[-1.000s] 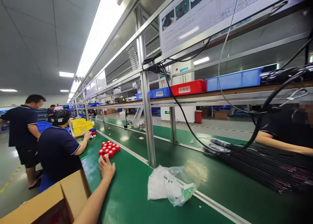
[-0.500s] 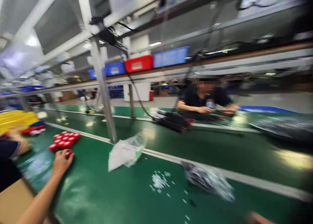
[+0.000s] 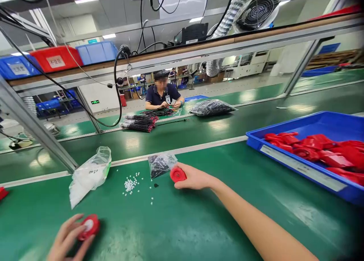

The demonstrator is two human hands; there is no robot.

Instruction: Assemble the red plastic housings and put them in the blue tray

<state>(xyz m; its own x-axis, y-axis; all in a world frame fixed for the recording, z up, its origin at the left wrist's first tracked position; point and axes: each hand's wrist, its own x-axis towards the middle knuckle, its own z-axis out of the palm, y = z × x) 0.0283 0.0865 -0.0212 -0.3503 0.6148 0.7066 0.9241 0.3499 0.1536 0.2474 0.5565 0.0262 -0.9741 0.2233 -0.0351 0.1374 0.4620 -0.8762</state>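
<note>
My left hand [image 3: 68,238], low on the left, is closed round a red round plastic part with a white centre [image 3: 90,227], just over the green bench [image 3: 136,230]. A second red round part, with a ringed hollow face [image 3: 178,174], is gripped between the thumb and fingers of my right hand [image 3: 193,176]. Beside that hand lies a clear bag of small black pieces [image 3: 160,165]. Between my hands is a scattered heap of tiny white pieces [image 3: 131,184]. One small black piece [image 3: 156,185] lies near the black bag.
A blue tray [image 3: 301,170] of red plastic parts [image 3: 315,147] stands at the right. To the left lies a plastic bag of white pieces [image 3: 91,173] by a metal post [image 3: 36,120]. Across the bench, a person [image 3: 162,92] sits behind bundled black cables [image 3: 140,122].
My view has swung right, bringing the blue tray into sight. The left hand has left the group of red parts, carrying one. My right hand now shows fully, holding another red part.
</note>
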